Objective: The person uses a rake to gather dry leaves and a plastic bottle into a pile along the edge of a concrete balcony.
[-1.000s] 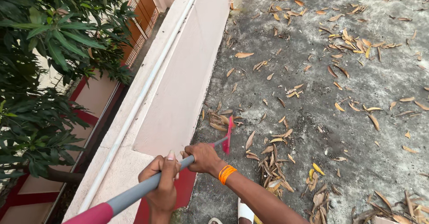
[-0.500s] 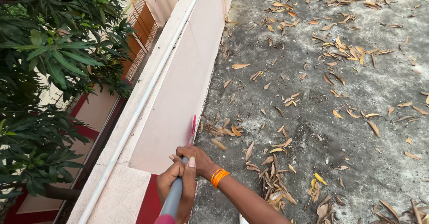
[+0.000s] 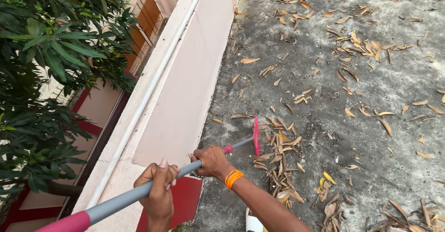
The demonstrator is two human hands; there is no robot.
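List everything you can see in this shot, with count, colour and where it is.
Broom: one, grey pole with pink grip end and pink head, head on the floor by the wall.
Dry leaves: many, brown and yellow, heaped beside the broom head and scattered over the floor.
Floor: one, grey concrete, right.
Parapet wall: one, pale pink, centre.
Pipe: one, white, along the wall top.
Tree: green foliage, left.
Wristband: orange, right wrist.
Left hand: gripping the pole, nearer.
Right hand: gripping the pole, farther down.
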